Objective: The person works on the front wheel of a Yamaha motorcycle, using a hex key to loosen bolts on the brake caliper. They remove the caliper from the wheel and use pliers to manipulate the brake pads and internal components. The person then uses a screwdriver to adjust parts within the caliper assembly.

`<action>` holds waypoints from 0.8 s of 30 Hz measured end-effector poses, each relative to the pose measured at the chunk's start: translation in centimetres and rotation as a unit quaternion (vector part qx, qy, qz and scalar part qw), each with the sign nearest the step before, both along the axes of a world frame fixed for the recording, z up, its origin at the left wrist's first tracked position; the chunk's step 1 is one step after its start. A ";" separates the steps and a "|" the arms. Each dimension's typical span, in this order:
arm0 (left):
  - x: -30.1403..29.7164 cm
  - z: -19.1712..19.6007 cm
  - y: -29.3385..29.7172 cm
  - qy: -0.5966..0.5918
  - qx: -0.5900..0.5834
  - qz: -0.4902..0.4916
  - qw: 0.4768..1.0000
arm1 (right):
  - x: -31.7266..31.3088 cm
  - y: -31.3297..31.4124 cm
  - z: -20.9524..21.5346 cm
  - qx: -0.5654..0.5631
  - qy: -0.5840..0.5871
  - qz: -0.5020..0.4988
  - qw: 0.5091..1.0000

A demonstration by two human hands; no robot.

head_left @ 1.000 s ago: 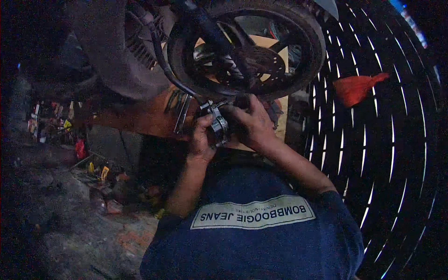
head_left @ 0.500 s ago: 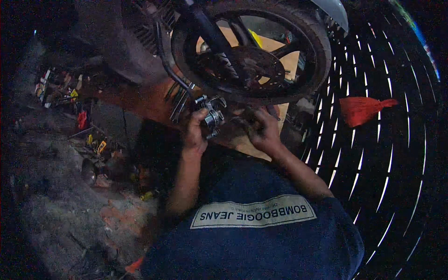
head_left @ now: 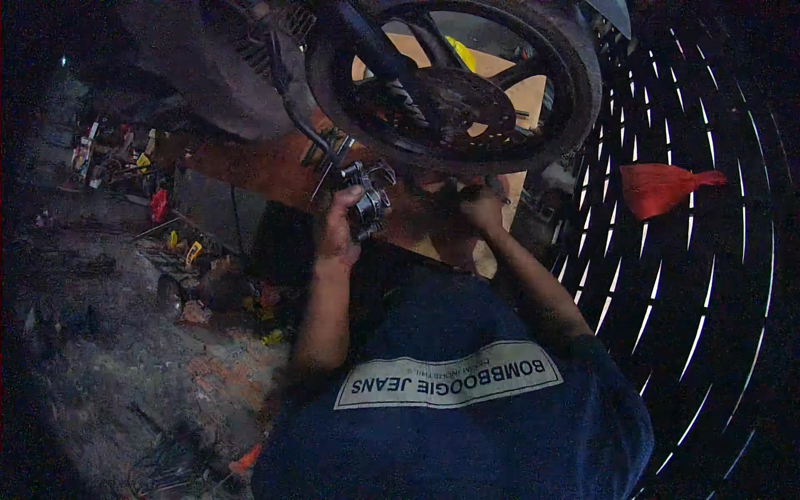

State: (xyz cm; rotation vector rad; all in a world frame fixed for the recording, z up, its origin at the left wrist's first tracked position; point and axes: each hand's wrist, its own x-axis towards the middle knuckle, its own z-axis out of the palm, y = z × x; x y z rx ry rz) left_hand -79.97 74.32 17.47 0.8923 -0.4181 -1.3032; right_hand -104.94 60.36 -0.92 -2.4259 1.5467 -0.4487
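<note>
My left hand (head_left: 340,227) grips a small metal brake caliper (head_left: 367,197) that hangs on a black hose (head_left: 292,108) just below a motorcycle wheel (head_left: 454,83). The wheel has a black tyre and a dark brake disc (head_left: 454,107). My right hand (head_left: 479,208) is under the tyre's lower edge, fingers curled on a thin dark tool or part (head_left: 498,188) that I cannot make out. My blue shirt (head_left: 450,417) fills the lower middle of the view.
Small tools and coloured parts (head_left: 125,158) lie scattered on the dirty ground (head_left: 100,367) at the left. A red cloth (head_left: 662,187) lies on a dark slatted grating (head_left: 708,275) at the right. An orange-brown block (head_left: 267,167) sits under the motorcycle.
My right hand has left the caliper and moved right, under the tyre. The left hand still holds the caliper. The view has shifted, so the wheel sits higher and further right.
</note>
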 end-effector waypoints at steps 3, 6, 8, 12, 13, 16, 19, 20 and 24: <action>-0.2 0.5 0.1 -0.003 -0.002 -0.006 1.000 | 0.2 0.0 0.6 -0.012 -0.076 0.010 0.997; 0.2 -0.3 0.5 0.032 -0.045 -0.018 0.998 | 0.0 0.7 6.5 0.196 -0.138 -0.050 0.970; -0.1 0.1 0.7 0.051 -0.054 -0.010 0.997 | -0.6 2.0 9.0 0.164 -0.127 -0.071 0.976; -1.1 2.5 0.3 0.152 -0.113 -0.081 0.978 | -4.7 3.6 4.0 0.086 -0.207 -0.048 0.973; -0.8 1.8 0.2 0.144 -0.113 -0.068 0.981 | -5.2 4.2 3.0 0.090 -0.209 -0.061 0.972; 0.1 -1.2 0.0 0.051 -0.087 -0.008 0.995 | -5.5 5.8 2.6 0.018 -0.250 -0.005 0.968; -1.3 -0.9 -1.2 -0.237 0.012 0.118 0.964 | -5.4 6.6 4.0 0.154 -0.193 -0.062 0.967; -0.6 -1.7 -1.8 -0.293 0.014 0.142 0.945 | -5.4 6.9 4.5 0.237 -0.149 -0.105 0.954; 1.2 -2.5 -4.3 -0.366 0.013 0.183 0.913 | -7.5 6.3 0.6 0.175 -0.247 -0.032 0.953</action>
